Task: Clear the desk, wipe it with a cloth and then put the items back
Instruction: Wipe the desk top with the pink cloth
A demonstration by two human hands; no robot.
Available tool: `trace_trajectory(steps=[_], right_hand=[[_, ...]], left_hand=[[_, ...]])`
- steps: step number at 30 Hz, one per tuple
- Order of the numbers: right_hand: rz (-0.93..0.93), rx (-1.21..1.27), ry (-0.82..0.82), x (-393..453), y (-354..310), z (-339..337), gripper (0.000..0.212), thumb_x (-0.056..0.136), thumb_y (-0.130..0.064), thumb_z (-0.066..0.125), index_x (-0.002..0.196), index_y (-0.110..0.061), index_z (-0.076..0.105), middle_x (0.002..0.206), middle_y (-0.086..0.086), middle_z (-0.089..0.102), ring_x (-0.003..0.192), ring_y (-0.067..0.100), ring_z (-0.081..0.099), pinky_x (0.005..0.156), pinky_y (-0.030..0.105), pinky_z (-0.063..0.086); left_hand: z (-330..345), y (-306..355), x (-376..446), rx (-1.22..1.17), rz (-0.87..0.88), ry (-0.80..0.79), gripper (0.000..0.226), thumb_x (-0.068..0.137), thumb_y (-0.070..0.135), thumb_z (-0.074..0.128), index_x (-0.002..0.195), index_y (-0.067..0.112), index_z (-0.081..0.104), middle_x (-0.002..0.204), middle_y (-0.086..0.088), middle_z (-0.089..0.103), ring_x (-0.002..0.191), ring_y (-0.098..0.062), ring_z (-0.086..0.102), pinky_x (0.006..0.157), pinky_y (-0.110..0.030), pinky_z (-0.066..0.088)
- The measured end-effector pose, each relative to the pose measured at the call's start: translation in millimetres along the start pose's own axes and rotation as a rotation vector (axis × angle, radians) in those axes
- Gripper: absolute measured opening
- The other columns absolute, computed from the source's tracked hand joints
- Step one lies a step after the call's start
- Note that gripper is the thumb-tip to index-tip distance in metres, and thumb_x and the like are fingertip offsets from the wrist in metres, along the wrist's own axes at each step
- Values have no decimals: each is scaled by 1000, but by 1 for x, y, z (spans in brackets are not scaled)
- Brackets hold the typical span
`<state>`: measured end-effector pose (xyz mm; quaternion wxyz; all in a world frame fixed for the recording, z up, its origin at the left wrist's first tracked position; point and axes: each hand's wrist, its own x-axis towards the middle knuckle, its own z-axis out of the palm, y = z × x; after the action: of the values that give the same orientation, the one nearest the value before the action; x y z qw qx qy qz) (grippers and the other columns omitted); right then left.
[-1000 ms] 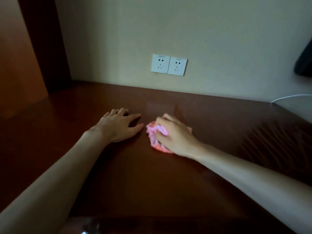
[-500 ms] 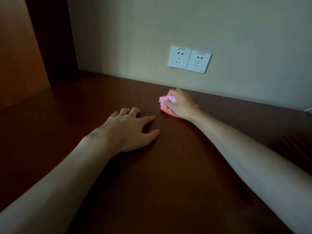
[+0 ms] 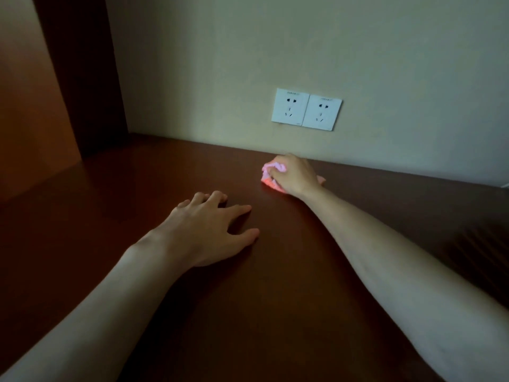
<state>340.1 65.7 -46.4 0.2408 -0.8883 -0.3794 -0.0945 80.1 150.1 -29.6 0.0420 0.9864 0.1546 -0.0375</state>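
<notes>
A bunched pink cloth (image 3: 271,176) lies pressed on the dark brown desk (image 3: 275,285), close to the back wall and just below the sockets. My right hand (image 3: 296,175) is closed over the cloth, arm stretched far forward. My left hand (image 3: 212,230) rests flat on the desk nearer to me, fingers spread, holding nothing. No other items are visible on the desk surface.
A double white wall socket (image 3: 306,109) sits on the pale wall above the cloth. A dark vertical panel (image 3: 80,73) and an orange-brown side wall (image 3: 30,111) close off the left. A white cable end (image 3: 505,185) shows at the far right edge.
My right hand has pushed the pink cloth from the middle of the desk away toward the back wall. My left hand has stayed planted on the desk.
</notes>
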Motion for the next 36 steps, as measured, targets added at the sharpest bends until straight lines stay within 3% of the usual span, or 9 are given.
trace_trajectory(steps=[4,9,13,16,21,25,30,36], right_hand=[[-47,55,28,-67,-9,-15,15,92,-26,61,99,-27,74,107,2,65,104,27,61,74,30,34],[-134,107,-31,-144,-22,-39,20,94,-30,63,110,-30,75,118,-11,68,110,16,64,92,35,49],[-233,105,-136,-163,-20,-55,25,99,-32,59,119,-39,73,131,-19,64,121,4,59,99,28,46],[-276,28,-157,-146,-17,-53,33,102,-28,55,128,-43,66,143,-14,57,129,7,53,98,27,41],[-194,38,-71,-80,-3,-24,34,98,-22,58,123,-41,70,134,-13,62,124,15,59,97,29,45],[-93,-38,-44,-19,3,-4,44,98,-21,52,130,-48,63,149,-5,50,136,21,49,104,34,39],[14,-53,-13,39,12,15,37,95,-25,49,118,-43,72,133,-2,62,124,25,57,93,33,43],[44,-103,22,35,11,16,34,92,-28,48,116,-35,72,129,1,66,121,29,59,95,38,46]], left_hand=[[2,3,-6,-17,-14,19,70,89,83,24,154,56,17,166,1,18,150,-27,20,118,-46,23],[3,5,-15,-13,-22,43,70,90,82,20,154,55,17,167,0,16,152,-28,16,121,-46,16],[3,6,-17,-9,-21,47,70,90,82,21,155,54,17,167,0,16,152,-28,17,120,-45,17],[3,4,-15,-19,-16,47,69,91,81,21,154,54,17,167,1,17,152,-28,17,120,-45,18],[1,2,-9,2,-5,24,69,91,80,23,155,54,17,166,1,18,151,-28,19,117,-46,24],[-1,0,-1,3,-2,-4,70,90,81,23,154,55,15,166,2,16,151,-26,18,115,-46,27],[0,-3,6,11,3,-19,72,86,85,21,152,59,13,165,6,15,150,-24,19,114,-47,31],[1,-3,4,8,-8,-13,72,85,86,22,152,60,14,164,7,16,149,-23,20,112,-47,32]])
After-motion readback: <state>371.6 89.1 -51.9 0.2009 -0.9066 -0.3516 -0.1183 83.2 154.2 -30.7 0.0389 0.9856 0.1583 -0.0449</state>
